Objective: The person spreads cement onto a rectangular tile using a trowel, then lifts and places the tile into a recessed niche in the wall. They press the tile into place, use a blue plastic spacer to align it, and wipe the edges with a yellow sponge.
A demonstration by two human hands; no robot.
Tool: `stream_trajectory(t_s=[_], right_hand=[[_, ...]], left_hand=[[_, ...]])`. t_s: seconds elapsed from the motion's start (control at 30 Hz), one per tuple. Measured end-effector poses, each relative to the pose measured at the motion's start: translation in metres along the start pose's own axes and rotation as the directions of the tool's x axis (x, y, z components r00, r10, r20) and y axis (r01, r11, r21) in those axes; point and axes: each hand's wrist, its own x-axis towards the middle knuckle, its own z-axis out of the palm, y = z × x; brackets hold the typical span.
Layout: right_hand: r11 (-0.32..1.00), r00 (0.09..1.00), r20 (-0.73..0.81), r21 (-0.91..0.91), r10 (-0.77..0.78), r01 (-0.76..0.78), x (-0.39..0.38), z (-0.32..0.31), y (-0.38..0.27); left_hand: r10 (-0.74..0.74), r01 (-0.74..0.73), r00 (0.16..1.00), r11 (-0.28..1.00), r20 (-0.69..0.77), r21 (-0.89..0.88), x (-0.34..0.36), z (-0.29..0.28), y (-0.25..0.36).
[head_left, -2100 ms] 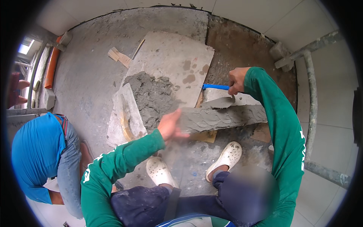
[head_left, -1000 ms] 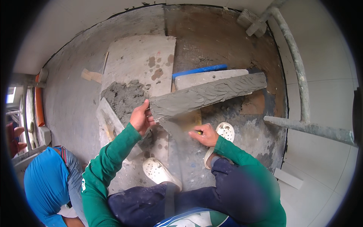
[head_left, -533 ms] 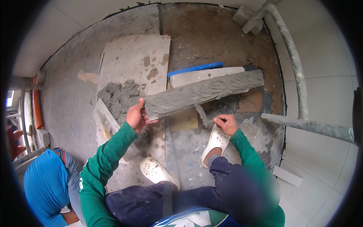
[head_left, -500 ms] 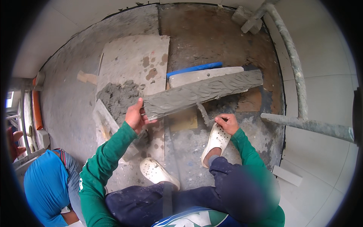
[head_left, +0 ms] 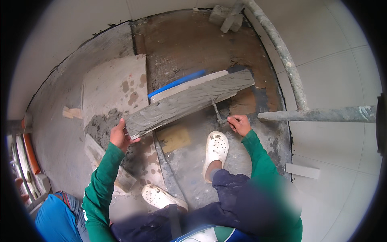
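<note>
A long, narrow strip (head_left: 189,100), probably tile, lies slanted in front of me, its top coated with wet grey mortar in ripples. My left hand (head_left: 122,136) grips its near left end, thumb on the upper edge and fingers at the end. My right hand (head_left: 238,124) is closed on the handle of a mortar-caked trowel (head_left: 216,111), seen almost edge-on. The trowel's far tip is at the strip's near edge; whether it touches cannot be told. A heap of grey mortar (head_left: 104,128) sits beside my left hand, on a pale board (head_left: 115,80).
Behind the strip lie a pale strip (head_left: 193,85) and a blue bar (head_left: 176,83). Mortar-spattered metal tubing (head_left: 290,72) stands at the right, near a white offcut (head_left: 302,170). My white clogs (head_left: 217,146) are on the floor. Someone in blue (head_left: 56,218) is at lower left.
The view has shifted, so the floor and boards appear further left. The trowel has turned more upright and now reaches the middle of the strip's near edge. Both hands keep their hold.
</note>
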Motion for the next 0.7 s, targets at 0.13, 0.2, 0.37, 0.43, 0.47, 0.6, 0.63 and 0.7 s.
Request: stream_trajectory(t_s=[0.13,0.2,0.37,0.43,0.47,0.6,0.63,0.7], right_hand=[[1.000,0.996,-0.084,0.028,0.008,-0.006,0.004,-0.012,0.002],[0.998,0.991,-0.132,0.055,0.032,-0.025,0.007,-0.024,0.007],[0.992,0.966,-0.238,0.107,0.097,-0.073,0.011,-0.071,0.011],[0.988,0.957,-0.267,0.130,0.114,-0.082,0.015,-0.092,0.011],[0.987,0.947,-0.293,0.128,0.128,-0.094,0.016,-0.101,0.012],[0.976,0.891,-0.407,0.164,0.198,-0.142,0.031,-0.126,0.013],[0.971,0.873,-0.436,0.188,0.219,-0.150,0.035,-0.130,0.012],[0.973,0.853,-0.480,0.189,0.206,-0.128,0.045,-0.127,0.013]], left_hand=[[-0.010,0.009,1.000,0.999,0.013,0.043,0.011,-0.010,0.000],[-0.018,0.018,1.000,0.999,0.004,0.047,0.014,-0.008,0.001],[-0.028,0.027,0.999,1.000,0.017,0.009,0.020,-0.008,0.001],[-0.038,0.038,0.999,0.998,0.004,0.042,0.021,-0.003,0.001],[-0.045,0.045,0.999,0.997,-0.003,0.060,0.021,-0.001,0.002],[-0.051,0.053,0.998,0.998,-0.035,0.045,0.024,-0.002,-0.001],[-0.061,0.062,0.997,0.998,-0.038,0.030,0.025,-0.003,-0.002],[-0.045,0.045,0.999,0.998,0.014,-0.045,0.025,-0.020,-0.016]])
